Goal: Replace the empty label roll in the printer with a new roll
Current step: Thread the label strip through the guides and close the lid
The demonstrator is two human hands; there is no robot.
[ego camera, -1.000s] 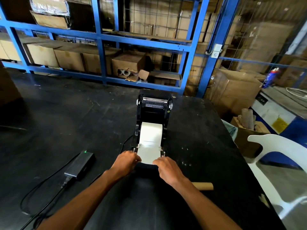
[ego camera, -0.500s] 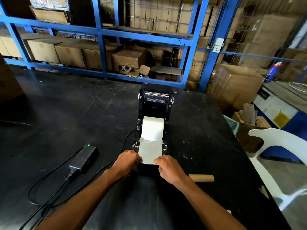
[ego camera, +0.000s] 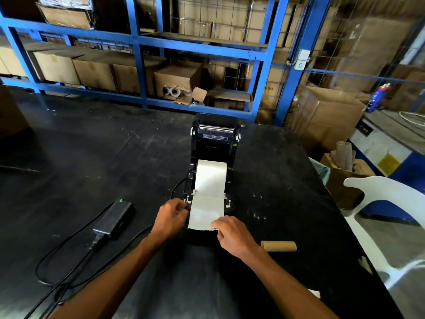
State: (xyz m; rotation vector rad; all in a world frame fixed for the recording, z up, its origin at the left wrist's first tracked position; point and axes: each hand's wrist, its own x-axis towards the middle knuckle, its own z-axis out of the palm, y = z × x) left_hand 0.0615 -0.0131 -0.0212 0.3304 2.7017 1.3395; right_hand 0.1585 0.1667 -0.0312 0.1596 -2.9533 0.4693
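**New roll seated, label strip drawn forward**

Blue steel racking stacked with cardboard boxes fills the top of the frame behind a black table. At the centre of the frame stands the black label printer, its lid tilted up and back. The new white label roll sits in the open bay, and a strip of labels runs from it toward the lower edge of the frame, over the printer's front.

The left hand lies at the strip's left side by the printer's front corner, its fingers curled; whether they actually pinch the paper cannot be told. The right hand holds the strip's lower right corner, with the fingers bent over the paper's edge.

The empty cardboard core lies on its side on the table, right of the right wrist. Left of centre, a power adapter shows a green light, and its cable trails to the lower left. A white plastic chair stands at the right edge.
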